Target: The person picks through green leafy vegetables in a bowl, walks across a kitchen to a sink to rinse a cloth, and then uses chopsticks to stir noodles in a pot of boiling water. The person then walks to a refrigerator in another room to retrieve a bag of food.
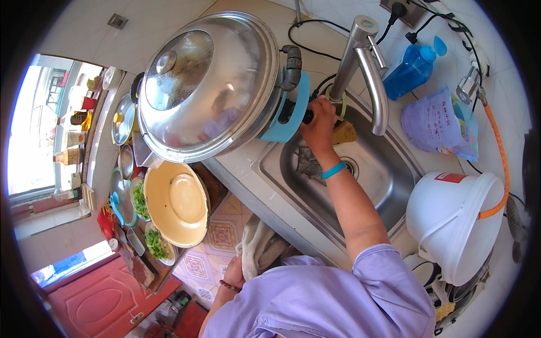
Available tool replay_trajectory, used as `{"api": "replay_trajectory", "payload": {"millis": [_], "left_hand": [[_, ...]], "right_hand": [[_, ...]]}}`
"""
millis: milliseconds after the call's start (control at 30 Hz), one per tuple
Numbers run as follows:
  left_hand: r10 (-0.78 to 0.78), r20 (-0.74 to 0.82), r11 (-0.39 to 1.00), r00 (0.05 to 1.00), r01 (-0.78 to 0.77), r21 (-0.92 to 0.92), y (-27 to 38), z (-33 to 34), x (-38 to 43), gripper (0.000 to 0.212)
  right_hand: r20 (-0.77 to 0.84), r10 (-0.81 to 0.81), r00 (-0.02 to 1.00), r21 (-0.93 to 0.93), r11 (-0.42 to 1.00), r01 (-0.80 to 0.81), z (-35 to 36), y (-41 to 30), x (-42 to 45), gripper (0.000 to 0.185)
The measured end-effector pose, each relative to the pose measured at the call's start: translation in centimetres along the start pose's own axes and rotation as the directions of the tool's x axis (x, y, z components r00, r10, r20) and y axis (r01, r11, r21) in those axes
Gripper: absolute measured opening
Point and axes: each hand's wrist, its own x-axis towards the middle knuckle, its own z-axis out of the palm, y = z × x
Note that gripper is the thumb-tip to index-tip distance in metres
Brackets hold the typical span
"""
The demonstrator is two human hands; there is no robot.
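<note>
My right hand (320, 122), with a turquoise band on its wrist, grips a black side handle (309, 116) of a large pot (291, 122) with turquoise trim. A domed steel lid (241, 80) with a glass window covers the pot, which stands on the counter beside the sink. My left hand (235, 272), wearing a beaded bracelet, holds a beige cloth (255, 249) low at the counter's front edge; its fingers are partly hidden. Just beyond my right hand, a yellow sponge (344, 133) and a dark grey cloth (309, 164) lie in the steel sink (380, 186).
A steel faucet (355, 55) rises behind the sink. Around it stand a blue detergent bottle (408, 69), a purple pouch (435, 122) and a white bucket (439, 219). Leftward, a yellow enamel basin (186, 198) stands near plates of chopped greens (156, 245). Black cords (312, 50) run behind the pot.
</note>
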Motion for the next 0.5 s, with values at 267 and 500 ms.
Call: {"api": "replay_trajectory", "payload": {"millis": [267,500], "left_hand": [[0.006,-0.023,1.000,1.000,-0.006,0.004,-0.4,0.0,0.1,0.028],[-0.002,-0.003,1.000,1.000,0.002,-0.015,-0.8,0.0,-0.1,0.028]], "right_hand": [[-0.030,-0.049,0.998,0.012,0.999,0.049,0.2,0.3,-0.1,0.029],[0.016,-0.144,0.989,0.087,0.986,0.142,0.0,1.4,0.4,0.032]]}}
